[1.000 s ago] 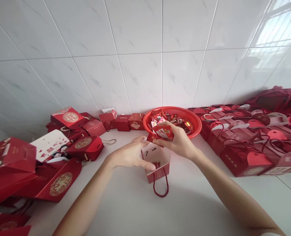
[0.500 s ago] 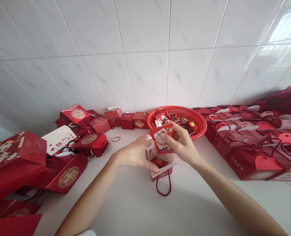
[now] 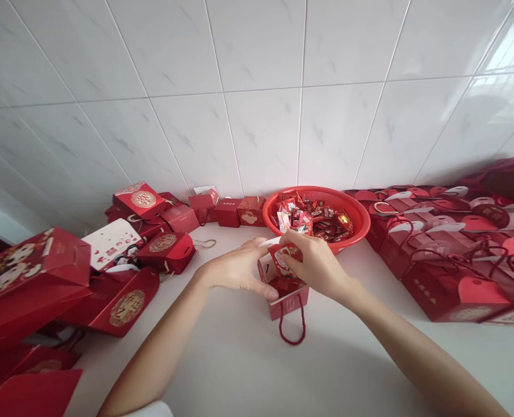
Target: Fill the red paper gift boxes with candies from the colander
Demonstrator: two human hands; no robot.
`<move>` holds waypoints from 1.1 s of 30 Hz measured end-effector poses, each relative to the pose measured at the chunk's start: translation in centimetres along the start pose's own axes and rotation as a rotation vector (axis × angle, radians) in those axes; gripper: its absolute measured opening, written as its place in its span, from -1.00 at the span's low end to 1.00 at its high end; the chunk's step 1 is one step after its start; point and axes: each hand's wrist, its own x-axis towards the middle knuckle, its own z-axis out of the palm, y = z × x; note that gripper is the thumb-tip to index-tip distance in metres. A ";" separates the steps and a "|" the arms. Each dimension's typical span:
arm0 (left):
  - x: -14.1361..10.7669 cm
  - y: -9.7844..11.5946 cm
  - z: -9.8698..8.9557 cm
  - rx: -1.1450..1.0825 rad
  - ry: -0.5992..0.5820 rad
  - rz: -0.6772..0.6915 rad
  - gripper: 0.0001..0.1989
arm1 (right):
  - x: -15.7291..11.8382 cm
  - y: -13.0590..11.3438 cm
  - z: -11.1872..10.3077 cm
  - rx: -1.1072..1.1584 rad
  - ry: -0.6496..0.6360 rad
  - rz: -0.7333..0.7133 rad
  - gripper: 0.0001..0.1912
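Right now the right hand (image 3: pixel 320 262) has its grip closed around a red packet (image 3: pixel 285 260), pinched between thumb and fingers, with a pale printed patch facing the near side. The packet is at the mouth of an open box (image 3: pixel 288 306), which stands on the pale table (image 3: pixel 239 370) between the two hands; whether its lower edge is below the rim, I cannot tell. The left hand (image 3: pixel 239 269) grasps the box from the left, its thumb over the near left part of the opening and its fingers reaching toward the far side. Inside lies a dark red item (image 3: pixel 285 285), too small to make out, and a twisted cord handle (image 3: pixel 292 343) hangs in a loop on the near side.

Just beyond the right hand sits a red basket (image 3: pixel 360 229), holding a heap of wrapped sweets (image 3: pixel 326 223), some pink, most of them red. To the right, rows of red boxes (image 3: pixel 430 295) with cord handles stand close together. To the left is a looser pile of red cartons (image 3: pixel 170 252), some with gold round emblems, along with a white printed panel (image 3: pixel 105 243). A tiled wall (image 3: pixel 261 133) rises at the far edge of the table
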 end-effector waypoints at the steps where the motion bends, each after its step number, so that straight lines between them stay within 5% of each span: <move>1: 0.0 -0.2 0.0 0.001 -0.016 -0.005 0.03 | 0.0 0.1 -0.1 -0.014 -0.010 0.010 -0.88; 19: -0.6 -0.5 -0.8 0.042 -0.080 -0.067 0.09 | -0.1 0.5 -0.8 0.264 -0.156 -0.048 -0.72; 29: -0.8 -0.1 -0.8 0.094 -0.114 -0.152 0.10 | -0.2 0.6 -2.8 0.055 -0.124 -0.096 -0.81; 33: -1.2 0.0 -0.9 0.099 -0.076 -0.045 -0.01 | -0.6 0.3 -4.0 -0.030 -0.271 -0.160 -0.91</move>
